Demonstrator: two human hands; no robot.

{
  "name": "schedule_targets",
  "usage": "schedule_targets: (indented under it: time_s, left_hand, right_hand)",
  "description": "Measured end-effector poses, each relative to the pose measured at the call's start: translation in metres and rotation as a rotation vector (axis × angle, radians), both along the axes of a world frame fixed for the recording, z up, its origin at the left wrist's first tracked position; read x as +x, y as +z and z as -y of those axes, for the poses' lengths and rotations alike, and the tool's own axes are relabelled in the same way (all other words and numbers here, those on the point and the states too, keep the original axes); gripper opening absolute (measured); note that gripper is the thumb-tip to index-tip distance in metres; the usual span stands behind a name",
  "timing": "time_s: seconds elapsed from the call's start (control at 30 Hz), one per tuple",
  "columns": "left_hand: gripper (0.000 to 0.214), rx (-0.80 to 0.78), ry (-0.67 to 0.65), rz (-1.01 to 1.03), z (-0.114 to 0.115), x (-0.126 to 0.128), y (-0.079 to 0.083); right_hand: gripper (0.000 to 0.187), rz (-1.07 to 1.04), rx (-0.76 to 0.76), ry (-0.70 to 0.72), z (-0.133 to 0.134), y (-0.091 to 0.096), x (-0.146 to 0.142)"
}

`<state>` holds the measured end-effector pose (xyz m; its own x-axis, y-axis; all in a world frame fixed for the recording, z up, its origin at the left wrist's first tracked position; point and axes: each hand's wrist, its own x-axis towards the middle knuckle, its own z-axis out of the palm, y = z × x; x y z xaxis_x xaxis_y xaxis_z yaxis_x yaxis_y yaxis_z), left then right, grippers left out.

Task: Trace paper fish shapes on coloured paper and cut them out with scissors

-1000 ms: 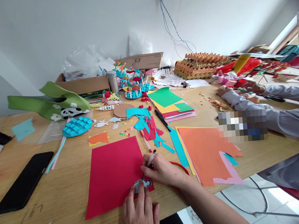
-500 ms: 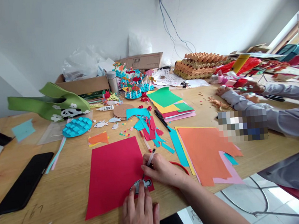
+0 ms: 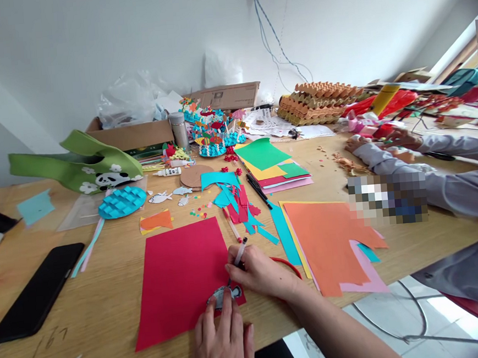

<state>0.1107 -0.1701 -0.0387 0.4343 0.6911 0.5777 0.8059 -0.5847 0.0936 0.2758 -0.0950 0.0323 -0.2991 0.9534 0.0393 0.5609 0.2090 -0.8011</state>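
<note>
A sheet of red paper (image 3: 177,286) lies in front of me on the wooden table. Near its lower right corner is a small grey-white fish cutout (image 3: 218,298). My left hand (image 3: 224,340) presses it down with outstretched fingertips, palm toward the table. My right hand (image 3: 254,271) is closed around a pen (image 3: 241,250) with a clear barrel and dark cap end. The pen's tip is at the cutout's upper edge, partly hidden by my fingers. Another pen with red ends (image 3: 233,226) lies just beyond the sheet.
Orange paper (image 3: 322,244) tops cut sheets at right; a green-topped paper stack (image 3: 264,154) lies behind. Paper scraps (image 3: 241,201) and white fish cutouts (image 3: 160,197) lie ahead. A black phone (image 3: 36,291) and blue woven disc (image 3: 121,202) are left. A co-worker's hands (image 3: 358,145) work at right.
The view has shifted very slightly. My two hands, the pen and the fish cutout stay in nearly the same places on the red paper.
</note>
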Motion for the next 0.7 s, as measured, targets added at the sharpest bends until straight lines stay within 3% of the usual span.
schedule_targets:
  time_s: [0.7]
  left_hand:
    - [0.024, -0.007, 0.004, 0.0, 0.0005, 0.0006, 0.0014]
  right_hand:
    - [0.022, 0.013, 0.033, 0.004, 0.001, 0.0006, 0.0026]
